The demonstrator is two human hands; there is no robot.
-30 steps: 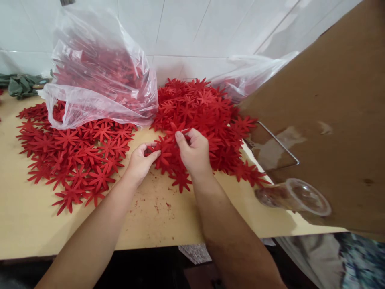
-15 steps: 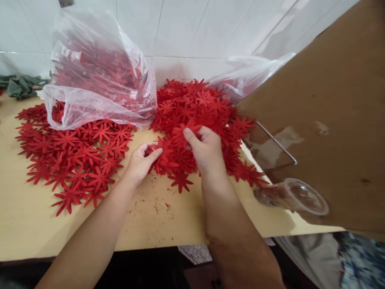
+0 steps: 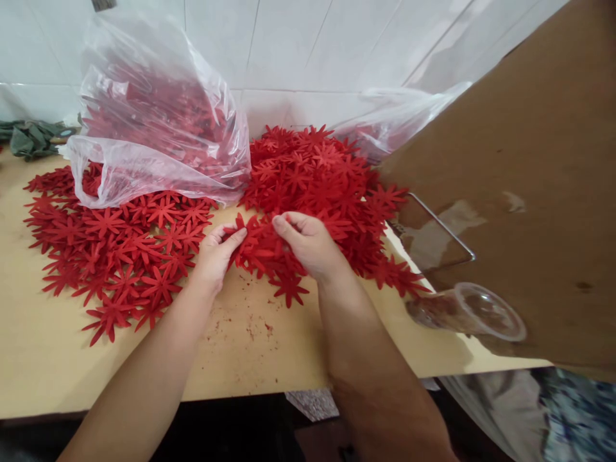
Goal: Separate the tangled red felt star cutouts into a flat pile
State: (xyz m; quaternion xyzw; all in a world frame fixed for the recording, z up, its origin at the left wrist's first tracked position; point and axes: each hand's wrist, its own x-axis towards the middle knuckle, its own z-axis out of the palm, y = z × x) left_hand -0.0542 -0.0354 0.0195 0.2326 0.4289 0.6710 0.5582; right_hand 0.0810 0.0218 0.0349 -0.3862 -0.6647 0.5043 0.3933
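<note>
My left hand (image 3: 220, 249) is closed, thumb over fingers, on red flower-shaped cutouts (image 3: 253, 240) with long narrow petals. To its right, my right hand (image 3: 305, 242) pinches the edge of a red cutout between thumb and forefinger. How many pieces each hand holds is hard to make out, since they overlap. Both hands are at the front of a large heap of the same red cutouts (image 3: 312, 167). A second spread of red cutouts (image 3: 115, 250) lies left of my left hand.
A clear plastic bag (image 3: 158, 128) full of red cutouts stands behind the left spread. Another bag (image 3: 394, 122) lies at the back right. A cardboard box (image 3: 543, 192) leans in on the right, beside a clear plastic cup (image 3: 466, 311) on its side. Dark green cloth (image 3: 36, 138) lies far left.
My right hand has moved left and slightly down, off the heap towards my left hand. My left hand has shifted a little left and up, still on the cutouts.
</note>
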